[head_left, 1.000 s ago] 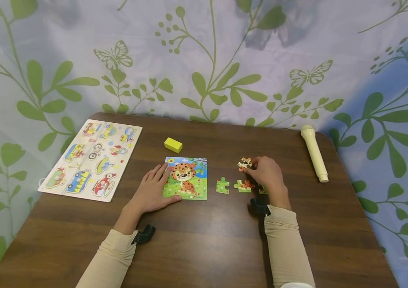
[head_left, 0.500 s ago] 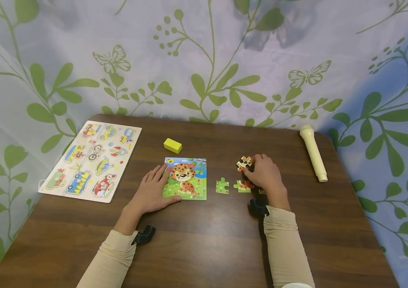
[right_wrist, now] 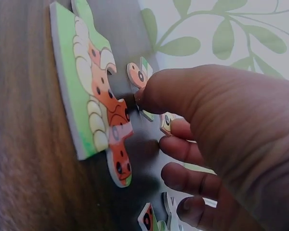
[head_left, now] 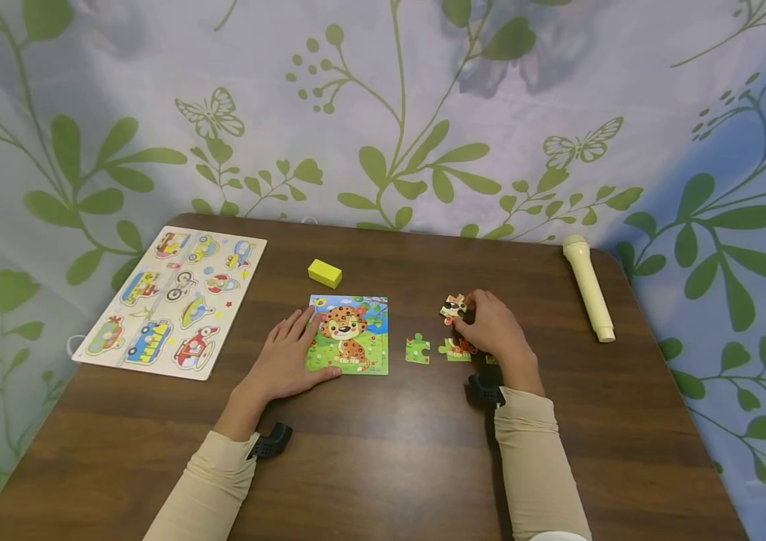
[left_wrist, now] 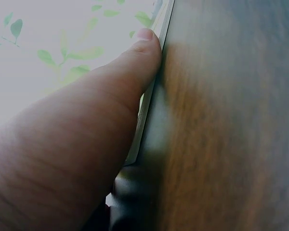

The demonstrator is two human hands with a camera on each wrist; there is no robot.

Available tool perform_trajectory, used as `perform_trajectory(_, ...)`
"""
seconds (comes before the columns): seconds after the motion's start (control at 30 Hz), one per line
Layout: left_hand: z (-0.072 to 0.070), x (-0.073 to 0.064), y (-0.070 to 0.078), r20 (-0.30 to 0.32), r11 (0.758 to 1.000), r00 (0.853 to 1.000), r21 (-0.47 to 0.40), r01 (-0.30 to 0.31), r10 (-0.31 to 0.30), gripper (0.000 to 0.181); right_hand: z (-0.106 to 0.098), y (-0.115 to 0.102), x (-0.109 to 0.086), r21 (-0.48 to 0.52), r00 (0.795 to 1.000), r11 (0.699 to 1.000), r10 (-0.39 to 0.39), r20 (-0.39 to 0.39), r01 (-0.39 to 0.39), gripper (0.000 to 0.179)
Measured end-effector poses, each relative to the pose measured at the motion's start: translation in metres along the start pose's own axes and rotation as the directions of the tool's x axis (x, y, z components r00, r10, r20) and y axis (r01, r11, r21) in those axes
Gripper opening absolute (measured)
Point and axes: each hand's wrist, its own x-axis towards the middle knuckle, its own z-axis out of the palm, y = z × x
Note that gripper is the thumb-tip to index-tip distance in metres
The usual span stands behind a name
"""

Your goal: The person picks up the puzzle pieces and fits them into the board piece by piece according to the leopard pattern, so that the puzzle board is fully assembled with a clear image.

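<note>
My left hand (head_left: pixel 284 361) lies with fingers spread over the left part of a square leopard picture puzzle (head_left: pixel 374 349). In the left wrist view its thumb (left_wrist: pixel 144 48) rests along the puzzle's edge. My right hand (head_left: pixel 496 324) holds a jigsaw piece (head_left: pixel 452 306) with part of the leopard's face between thumb and fingers, low over the table. Nearer me lie a green jigsaw piece (head_left: pixel 416 350) and a green piece with orange spotted paws (right_wrist: pixel 98 91). Another piece (right_wrist: pixel 147 219) is mostly hidden below the right hand.
On the left lies a white board (head_left: pixel 220 338) with vehicle pictures. A yellow block (head_left: pixel 325 273) sits behind the leopard puzzle, and a cream toy microphone (head_left: pixel 588 289) lies at the far right. A leaf-patterned cloth (head_left: pixel 423 105) hangs behind the brown table (head_left: pixel 383 451).
My right hand has shifted slightly left and turned the leopard-face jigsaw piece, which sits a little further left now. The left hand has stayed still on the puzzle.
</note>
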Motion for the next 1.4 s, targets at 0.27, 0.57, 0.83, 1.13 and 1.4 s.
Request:
perform_trajectory(0.27,0.000,0.000,0.000,-0.024,0.999,1.000,0.030,-0.020,0.020,0.108,0.000,0.001,0.001,-0.009,0.994,0.995,-0.100,0.036,0.100,0.048)
perform_trajectory(0.57,0.000,-0.001,0.001,-0.030,0.999,0.999,0.027,-0.024,0.025,0.107,-0.002,-0.003,0.000,-0.025,0.991,0.993,-0.112,0.077,0.114,0.050)
perform_trajectory(0.83,0.000,-0.001,0.001,-0.029,0.999,0.999,0.026,-0.020,0.021,0.108,-0.005,-0.007,0.001,-0.048,0.989,0.994,-0.090,0.114,0.096,0.051)
perform_trajectory(1.13,0.002,0.000,0.001,-0.028,0.999,0.999,0.021,-0.025,0.025,0.108,-0.003,-0.003,0.004,0.004,0.997,0.997,-0.073,0.032,0.073,0.048)
perform_trajectory(1.4,0.001,0.000,0.000,-0.035,0.999,0.999,0.019,-0.028,0.029,0.108,-0.002,0.003,0.006,0.054,0.999,0.998,-0.043,0.015,0.042,0.030)
